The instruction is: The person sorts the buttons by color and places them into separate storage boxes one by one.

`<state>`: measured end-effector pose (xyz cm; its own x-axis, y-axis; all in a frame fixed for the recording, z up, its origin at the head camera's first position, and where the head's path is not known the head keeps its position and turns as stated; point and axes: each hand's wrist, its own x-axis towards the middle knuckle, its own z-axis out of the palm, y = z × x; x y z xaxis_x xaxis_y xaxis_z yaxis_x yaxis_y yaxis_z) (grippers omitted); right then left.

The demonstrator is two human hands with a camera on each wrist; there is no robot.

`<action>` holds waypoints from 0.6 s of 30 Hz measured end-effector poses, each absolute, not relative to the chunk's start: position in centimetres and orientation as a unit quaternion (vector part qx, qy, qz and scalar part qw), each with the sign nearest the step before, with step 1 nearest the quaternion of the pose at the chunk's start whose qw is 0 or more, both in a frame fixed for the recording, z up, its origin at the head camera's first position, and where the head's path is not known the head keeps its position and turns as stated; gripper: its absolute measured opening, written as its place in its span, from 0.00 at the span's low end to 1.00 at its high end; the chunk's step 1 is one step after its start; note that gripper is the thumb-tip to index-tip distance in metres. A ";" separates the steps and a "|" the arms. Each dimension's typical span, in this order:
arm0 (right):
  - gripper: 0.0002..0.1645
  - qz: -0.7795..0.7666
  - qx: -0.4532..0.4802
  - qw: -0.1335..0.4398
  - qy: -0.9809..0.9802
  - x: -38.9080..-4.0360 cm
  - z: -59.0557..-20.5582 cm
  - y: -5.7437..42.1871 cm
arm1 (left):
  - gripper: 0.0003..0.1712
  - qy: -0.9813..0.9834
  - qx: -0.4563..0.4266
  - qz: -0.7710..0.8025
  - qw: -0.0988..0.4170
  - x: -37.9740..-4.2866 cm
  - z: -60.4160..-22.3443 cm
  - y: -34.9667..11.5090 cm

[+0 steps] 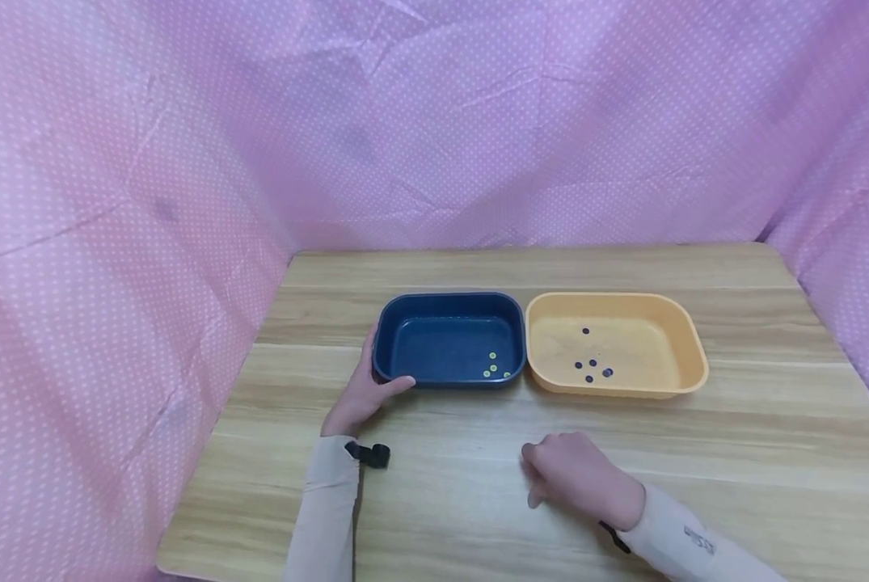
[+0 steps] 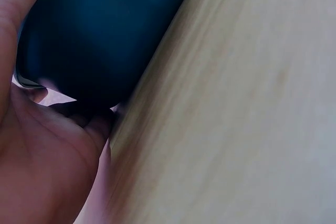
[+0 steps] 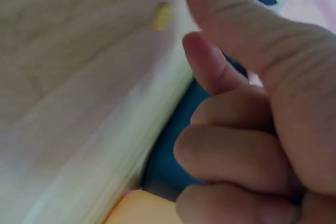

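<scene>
My left hand (image 1: 361, 392) grips the left end of a dark blue plastic tub (image 1: 441, 385), thumb along its near wall. In the left wrist view the fingers (image 2: 97, 127) bend against the tub's end. Several small yellow button-like discs (image 1: 493, 368) lie in the tub's near right corner. Above the table, in front of the tubs, is my right hand (image 1: 580, 477). Its fingers (image 3: 231, 153) are loosely bent, thumb apart from the index finger, with nothing visible between them. A blurred yellow disc (image 3: 163, 17) lies near the thumb on the table; the head view hides it.
A pale orange tub (image 1: 689, 368) stands close against the blue tub's right side. Several dark purple discs (image 1: 592, 363) are in it. Both tubs sit on a wooden table (image 1: 434, 485), with pink dotted cloth (image 1: 434, 162) hanging behind and at the sides.
</scene>
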<state>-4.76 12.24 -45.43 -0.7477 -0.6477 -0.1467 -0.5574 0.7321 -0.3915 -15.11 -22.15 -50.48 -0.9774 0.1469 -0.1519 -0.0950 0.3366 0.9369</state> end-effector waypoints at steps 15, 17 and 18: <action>0.17 -0.134 -0.272 0.127 0.944 -5.4 -44.8 13.4 | 0.66 0.806 0.004 0.578 0.128 -15.2 -49.9 -22.3; 0.15 -0.101 -0.278 0.109 0.949 -5.0 -44.9 13.3 | 0.66 0.806 0.005 0.579 0.127 -15.2 -49.9 -22.2; 0.15 -0.080 -0.286 0.096 0.950 -4.8 -44.9 13.3 | 0.66 0.804 0.005 0.581 0.127 -15.2 -49.9 -22.2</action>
